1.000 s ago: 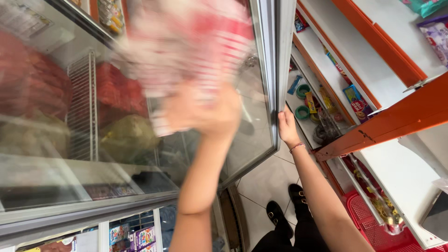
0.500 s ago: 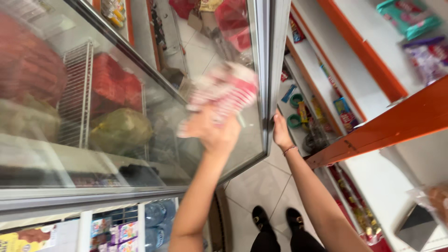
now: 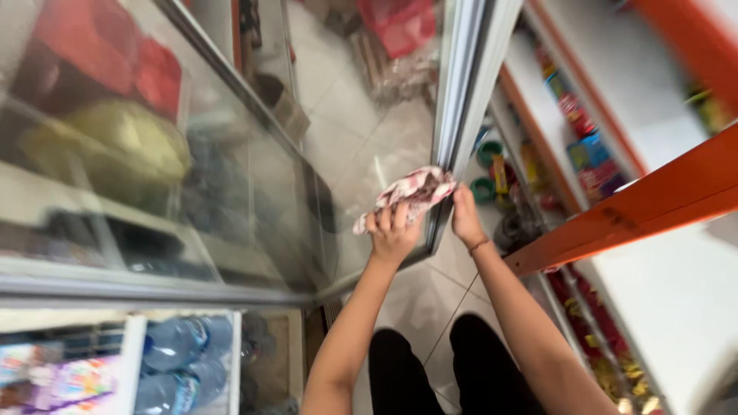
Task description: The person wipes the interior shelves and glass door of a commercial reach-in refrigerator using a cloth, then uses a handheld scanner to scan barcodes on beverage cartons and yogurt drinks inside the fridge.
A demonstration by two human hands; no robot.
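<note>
One crumpled pink-and-white patterned cloth (image 3: 407,196) is bunched in the curled fingers of the left hand (image 3: 392,230) against the glass fridge door (image 3: 254,154), the right hand (image 3: 465,215) gripping its white metal edge (image 3: 461,100), two blue-labelled plastic water bottles (image 3: 181,361) at lower left.

Water bottles (image 3: 181,365) bottom left; orange shelf (image 3: 638,207) right; tiled floor (image 3: 430,300).

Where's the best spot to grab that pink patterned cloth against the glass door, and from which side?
Grip the cloth at its bunched middle, coming from the room side of the glass door, where the left hand already pinches it. It is crumpled soft fabric pressed on the pane, so only its outward face is open. The right hand rests on the door's edge.
</note>
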